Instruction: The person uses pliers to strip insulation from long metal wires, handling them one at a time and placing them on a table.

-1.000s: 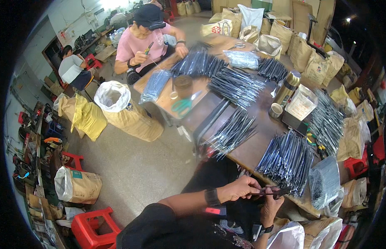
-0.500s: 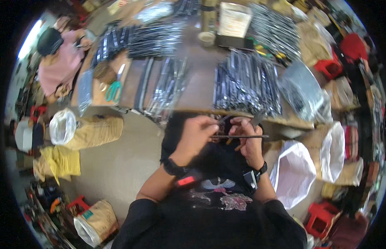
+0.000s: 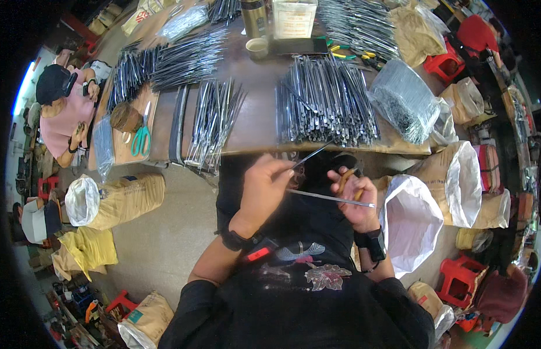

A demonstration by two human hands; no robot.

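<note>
My left hand point(image 3: 263, 185) is closed, its thumb and fingers pinching thin, shiny metal strips. One dark strip point(image 3: 311, 156) slants up from the fingertips toward the table edge. Lower down, a silvery strip point(image 3: 323, 196) runs from this hand across to my right hand point(image 3: 360, 203). The fingers of my right hand curl around a small hand tool with yellow-orange handles point(image 3: 344, 180), which looks like pliers; its jaws are hard to make out. Beyond the hands, a large heap of similar strips point(image 3: 326, 104) lies at the table's front edge.
A smaller bundle of strips point(image 3: 212, 125) and teal-handled scissors point(image 3: 141, 139) lie on the table point(image 3: 256, 125) to the left. A plastic-wrapped bundle point(image 3: 405, 99) is at its right. Open white-lined sacks point(image 3: 410, 232) stand beside my right arm. A person in pink point(image 3: 67, 116) sits far left.
My hands have drawn apart, and the right one has turned its palm up more. The dark strip at my left fingertips now stands out clearly. The whole view has shifted slightly.
</note>
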